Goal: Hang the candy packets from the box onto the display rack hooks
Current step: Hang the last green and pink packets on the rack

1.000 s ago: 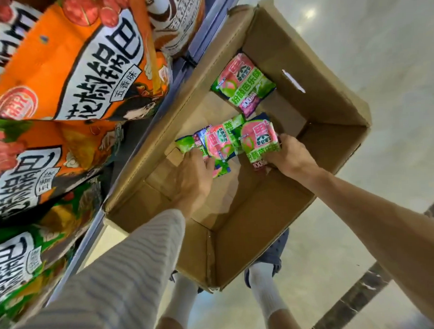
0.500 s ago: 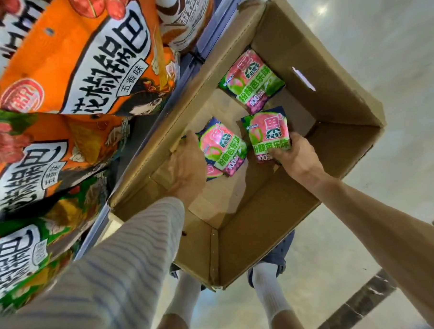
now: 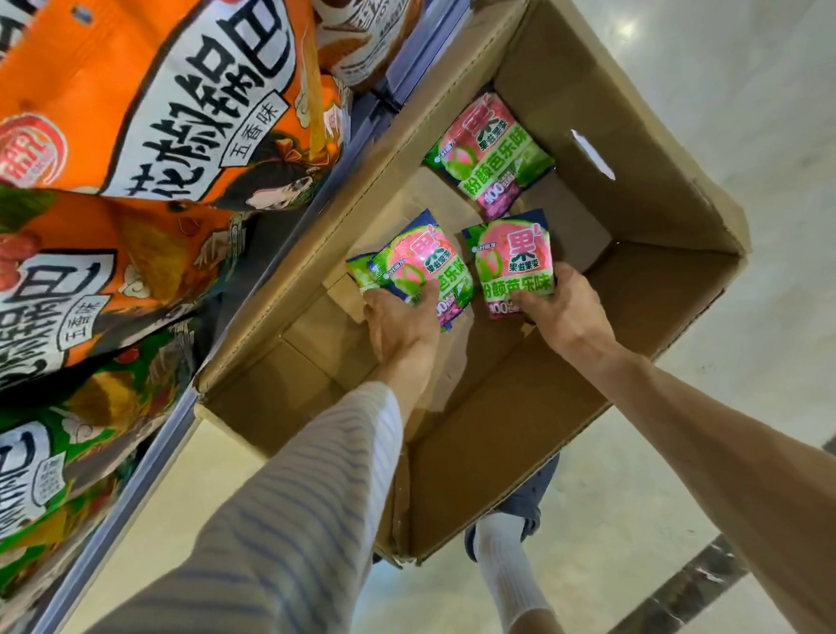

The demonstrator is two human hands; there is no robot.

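Cardboard box (image 3: 627,116) interior: both hands (image 3: 402,324) (image 3: 566,310) gripping packets (image 3: 421,273) (image 3: 514,260) mid-floor.

Brightness: bright, even indoor light across the head view.
Source: overhead lamp, mirrored as a white spot on the glossy floor (image 3: 626,29) at 1 o'clock.
Glare: sheen on the candy packets (image 3: 514,260) near centre.
Shadows: soft; the cardboard box (image 3: 484,453) is darker along its inner wall at 5 o'clock.
Distortion: wide-angle bending, strongest at 9 o'clock.
Blur: snack bags (image 3: 124,104) at 10 o'clock and striped sleeve (image 3: 272,529) at 7 o'clock look soft.
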